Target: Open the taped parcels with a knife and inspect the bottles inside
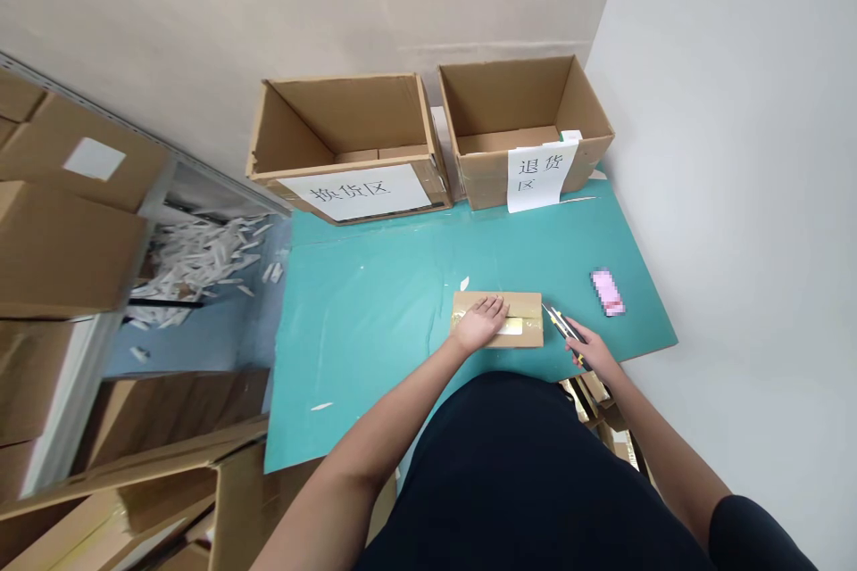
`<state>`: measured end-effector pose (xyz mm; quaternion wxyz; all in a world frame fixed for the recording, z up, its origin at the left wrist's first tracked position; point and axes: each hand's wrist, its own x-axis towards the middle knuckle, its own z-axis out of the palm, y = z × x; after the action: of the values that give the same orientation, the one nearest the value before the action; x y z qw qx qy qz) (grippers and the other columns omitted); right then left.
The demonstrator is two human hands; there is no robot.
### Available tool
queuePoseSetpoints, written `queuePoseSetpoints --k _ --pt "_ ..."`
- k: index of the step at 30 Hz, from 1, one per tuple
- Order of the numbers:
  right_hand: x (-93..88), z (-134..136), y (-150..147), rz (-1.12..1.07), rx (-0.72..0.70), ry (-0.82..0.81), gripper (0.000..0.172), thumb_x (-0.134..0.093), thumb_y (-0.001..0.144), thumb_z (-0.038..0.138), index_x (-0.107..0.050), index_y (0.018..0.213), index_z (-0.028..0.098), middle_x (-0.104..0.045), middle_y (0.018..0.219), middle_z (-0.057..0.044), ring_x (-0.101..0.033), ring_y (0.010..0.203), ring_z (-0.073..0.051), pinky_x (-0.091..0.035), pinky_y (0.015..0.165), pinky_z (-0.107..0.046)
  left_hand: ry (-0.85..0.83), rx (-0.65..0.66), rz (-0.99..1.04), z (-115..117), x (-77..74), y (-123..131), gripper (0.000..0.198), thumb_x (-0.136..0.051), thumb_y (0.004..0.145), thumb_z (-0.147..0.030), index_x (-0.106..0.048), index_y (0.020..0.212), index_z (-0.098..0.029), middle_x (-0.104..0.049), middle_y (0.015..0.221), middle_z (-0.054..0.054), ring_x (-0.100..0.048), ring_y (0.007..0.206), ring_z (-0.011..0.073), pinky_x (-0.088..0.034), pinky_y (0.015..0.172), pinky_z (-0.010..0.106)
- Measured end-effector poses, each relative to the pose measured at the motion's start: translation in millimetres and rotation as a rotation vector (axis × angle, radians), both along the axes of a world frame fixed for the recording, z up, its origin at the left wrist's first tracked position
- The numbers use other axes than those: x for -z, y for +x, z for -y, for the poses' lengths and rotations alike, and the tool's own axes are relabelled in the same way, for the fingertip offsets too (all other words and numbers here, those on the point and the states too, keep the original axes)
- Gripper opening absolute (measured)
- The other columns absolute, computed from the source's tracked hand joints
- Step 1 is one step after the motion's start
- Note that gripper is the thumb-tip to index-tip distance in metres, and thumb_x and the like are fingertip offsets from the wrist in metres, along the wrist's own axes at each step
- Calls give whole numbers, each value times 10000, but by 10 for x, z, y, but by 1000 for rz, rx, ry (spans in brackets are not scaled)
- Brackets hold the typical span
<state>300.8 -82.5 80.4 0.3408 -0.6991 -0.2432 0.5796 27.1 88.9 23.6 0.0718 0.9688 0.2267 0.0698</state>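
A small taped cardboard box (530, 303) with a white label lies on the green table near its front edge. My left hand (480, 326) rests flat on the top of the box, fingers stretched out over it. Just right of the box, my right hand (590, 351) is closed around a utility knife (561, 326) with a black and yellow handle. The knife's blade end points toward the right side of the box, apparently a little apart from it.
Two open cardboard boxes with paper signs, a left one (348, 120) and a right one (486, 178), stand along the table's (361, 285) back. A pink phone-like object (608, 293) lies at the right. Stacked cartons (60, 250) and a white wall (750, 196) flank the table.
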Motion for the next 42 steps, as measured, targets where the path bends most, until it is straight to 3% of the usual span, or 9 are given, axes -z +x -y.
queuePoseSetpoints --k 11,24,30,36,42 --pt "42 -75 93 -69 -68 -8 827 -702 775 465 -421 1520 242 -646 739 30 -536 475 -96 -392 395 -200 20 -77 79 88 87 -23 402 -472 964 -140 -595 1346 -174 -642 1352 166 -582 1298 275 -464 1087 467" --pt "7 -143 289 -87 -306 -60 819 -689 796 471 -402 1530 248 -623 706 58 -525 457 -78 -386 411 -186 59 -158 133 154 164 7 362 -496 965 -163 -637 1297 -180 -672 1311 153 -604 1271 268 -471 1073 451" --pt "-52 -163 341 -61 -313 -75 793 -701 794 442 -437 1513 239 -633 706 52 -510 448 -77 -366 399 -188 45 -148 139 171 103 -5 331 -487 979 -177 -636 1274 -190 -661 1317 142 -584 1262 268 -447 1062 446" --pt "-58 -107 390 -77 -364 -81 768 -697 815 435 -439 1514 250 -646 708 43 -525 464 -89 -404 429 -200 -21 -52 72 232 -5 -36 275 -496 967 -133 -654 1154 -258 -672 1167 96 -593 1094 233 -431 1011 435" --pt "-77 -77 373 -54 -387 -91 787 -703 796 416 -439 1516 240 -636 661 56 -511 441 -93 -395 416 -202 0 30 80 221 -15 -13 226 -514 962 -130 -661 1081 -254 -649 1191 88 -550 1137 227 -405 1023 437"
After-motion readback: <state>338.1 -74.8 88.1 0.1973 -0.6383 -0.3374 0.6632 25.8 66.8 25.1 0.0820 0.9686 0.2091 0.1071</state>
